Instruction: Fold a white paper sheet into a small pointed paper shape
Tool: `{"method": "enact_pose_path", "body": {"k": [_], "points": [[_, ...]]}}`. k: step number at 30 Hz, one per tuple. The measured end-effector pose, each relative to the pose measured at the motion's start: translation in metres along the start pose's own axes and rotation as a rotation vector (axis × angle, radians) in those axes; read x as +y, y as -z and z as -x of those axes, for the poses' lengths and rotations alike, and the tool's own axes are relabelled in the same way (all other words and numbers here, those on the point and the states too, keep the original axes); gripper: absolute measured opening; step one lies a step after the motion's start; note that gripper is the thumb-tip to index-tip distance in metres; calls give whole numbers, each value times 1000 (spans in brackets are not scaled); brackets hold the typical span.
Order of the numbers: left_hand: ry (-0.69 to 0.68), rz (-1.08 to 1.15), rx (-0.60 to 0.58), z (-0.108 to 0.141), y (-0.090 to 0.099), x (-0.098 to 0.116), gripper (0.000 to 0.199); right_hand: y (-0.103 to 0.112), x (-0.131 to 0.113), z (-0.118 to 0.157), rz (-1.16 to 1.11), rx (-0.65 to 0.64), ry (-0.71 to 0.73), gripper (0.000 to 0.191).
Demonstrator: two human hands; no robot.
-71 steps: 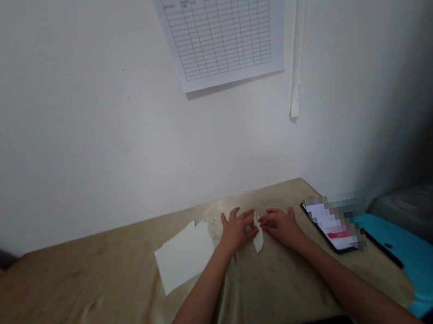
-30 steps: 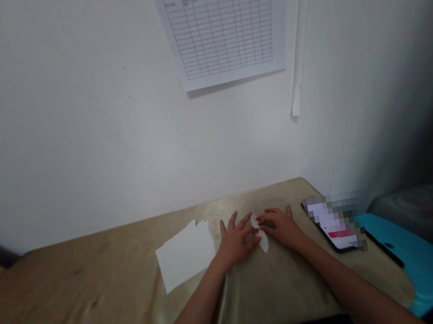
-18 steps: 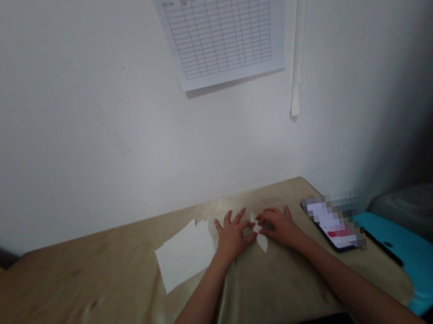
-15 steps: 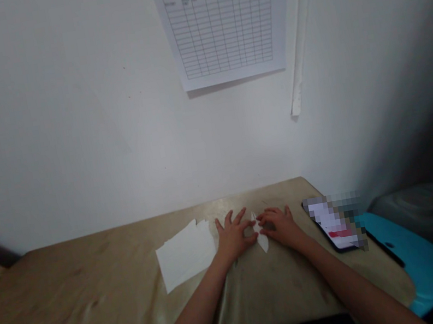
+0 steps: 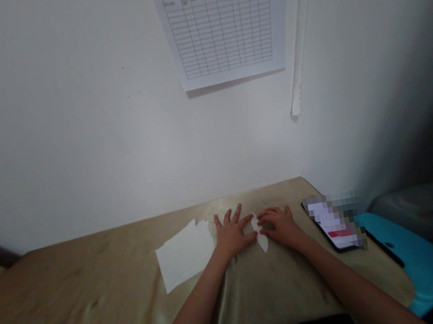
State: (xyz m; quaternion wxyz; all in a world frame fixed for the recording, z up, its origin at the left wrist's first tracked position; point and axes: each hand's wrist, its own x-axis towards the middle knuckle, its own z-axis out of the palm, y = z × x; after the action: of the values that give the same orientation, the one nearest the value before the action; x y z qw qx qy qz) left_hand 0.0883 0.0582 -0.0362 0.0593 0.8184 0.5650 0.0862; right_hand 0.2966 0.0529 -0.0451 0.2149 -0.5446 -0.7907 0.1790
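A small, narrow piece of white folded paper (image 5: 262,241) lies on the brown-covered table (image 5: 109,290), pointed at its lower end. My left hand (image 5: 232,237) is at its left side, thumb and index fingertip touching the paper's edge, the other fingers spread out. From the right, my right hand (image 5: 283,226) holds the paper's edge with bent fingers and thumb. Left of my left hand lie white sheets (image 5: 185,257) with a ragged upper edge, partly behind my left wrist.
A phone (image 5: 335,228) with a lit screen lies near the table's right edge. Beyond it are a black pen-like stick (image 5: 385,249) and a blue stool or chair (image 5: 422,260). On the wall hangs a printed table sheet (image 5: 223,28).
My left index finger has stretched out and moved up along the paper, and the other left fingers have shifted slightly. My right hand has hardly moved.
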Motion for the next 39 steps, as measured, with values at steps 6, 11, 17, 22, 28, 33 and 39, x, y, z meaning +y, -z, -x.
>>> {"method": "enact_pose_path", "body": {"k": [6, 11, 17, 22, 28, 33, 39], "points": [[40, -4, -9, 0, -2, 1, 66, 1, -4, 2, 25, -10, -13, 26], [57, -12, -12, 0, -3, 2, 68, 0, -4, 2, 104, -29, -54, 32], [49, -8, -8, -2, -4, -1, 68, 1, -7, 0, 161, -52, -87, 41], [66, -16, -12, -2, -3, 0, 69, 1, -10, -6, 186, -77, -145, 51], [69, 0, -25, -1, -3, 0, 70, 2, -11, -11, 183, -93, -158, 57], [61, -4, -21, -2, -4, -1, 71, -1, -8, -13, 194, -102, -159, 62], [93, -13, -17, -3, -6, 1, 81, -5, -6, -13, 237, -120, -126, 65]]}}
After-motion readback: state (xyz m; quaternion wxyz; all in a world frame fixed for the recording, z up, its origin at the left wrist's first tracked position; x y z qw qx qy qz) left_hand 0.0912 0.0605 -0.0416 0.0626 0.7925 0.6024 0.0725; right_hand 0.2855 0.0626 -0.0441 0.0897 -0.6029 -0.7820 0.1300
